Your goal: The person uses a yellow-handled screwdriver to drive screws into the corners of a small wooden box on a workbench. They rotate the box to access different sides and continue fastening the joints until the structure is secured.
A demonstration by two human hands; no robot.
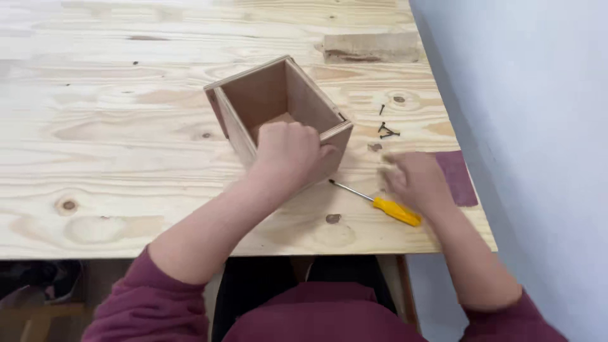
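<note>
box: one (pixel 278 107), open-topped, brown board, mid-counter, your side of it under your left hand.
left hand: yours (pixel 288 152), clamped over the box's near wall, fingers curled inside the rim.
right hand: yours (pixel 415 180), blurred, on the counter just right of the box; can't tell if it's loose or pinching anything.
screwdriver: one (pixel 380 204), yellow handle, lying flat, handle touching or under your right hand, tip pointing at the box.
screws: small dark cluster (pixel 387 132), plus one apart (pixel 382 109); exact count unclear.
sandpaper: one maroon sheet (pixel 459 177), right edge.
block: one wood offcut (pixel 370 47), far side.
counter: pale pine (pixel 114 126).
</note>
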